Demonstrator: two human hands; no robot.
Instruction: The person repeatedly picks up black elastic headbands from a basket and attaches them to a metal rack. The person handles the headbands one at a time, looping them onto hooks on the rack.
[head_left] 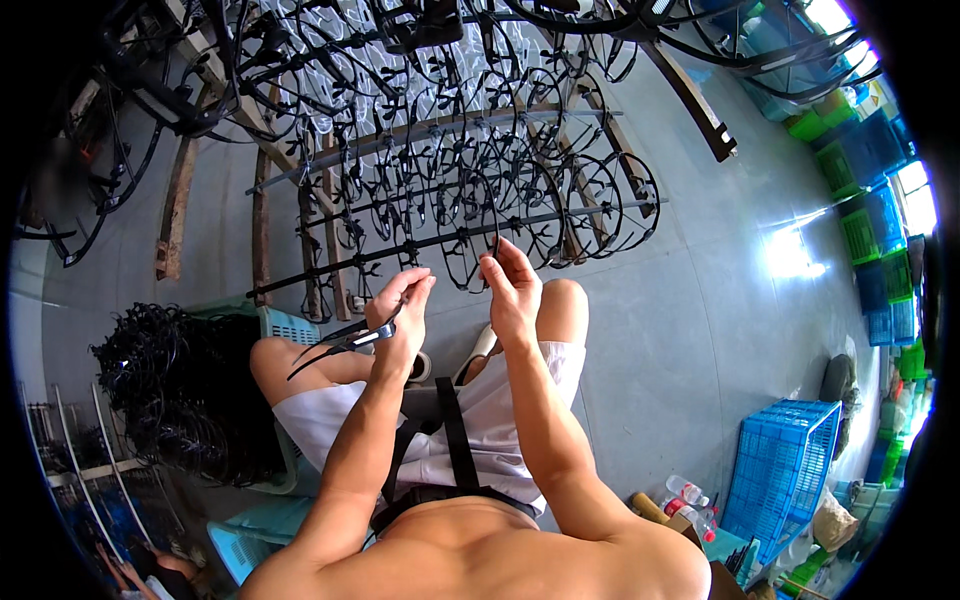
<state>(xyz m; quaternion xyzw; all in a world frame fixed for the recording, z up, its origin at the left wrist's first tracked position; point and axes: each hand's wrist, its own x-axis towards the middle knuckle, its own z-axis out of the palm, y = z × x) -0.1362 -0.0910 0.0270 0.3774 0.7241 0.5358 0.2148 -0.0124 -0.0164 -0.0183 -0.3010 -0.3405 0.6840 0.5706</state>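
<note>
A: What's the left hand doing?

B: It's closed around a small black tool w/ long handles, prob. little cutters. The handles stick out to the left, over the knee. The thumb & first fingers are also pinched up near the front, but I can't tell if there's a tiny bit between them.

A: And the right hand?

B: Fingers pinched on a thin black ring part, right at its rim. That ring hangs on the near rod of the rack, just far of both hands.

A: What's the rack like?

B: Lots of black rings w/ small clips, row after row on long rods, going far & up. Wood bars hold it off the gray floor.

A: What else is close?

B: A big heap of black loose pieces on the left, next to a pale green crate. A blue crate on the right, near some bottles.

A: How to do this bit well?

B: I think: keep the ring still w/ the right pinch, hold it close to the spot being worked. Bring the tool tip in slow, point it away from the fingers. Don't tug hard, or the rod shakes & other rings swing.
</note>
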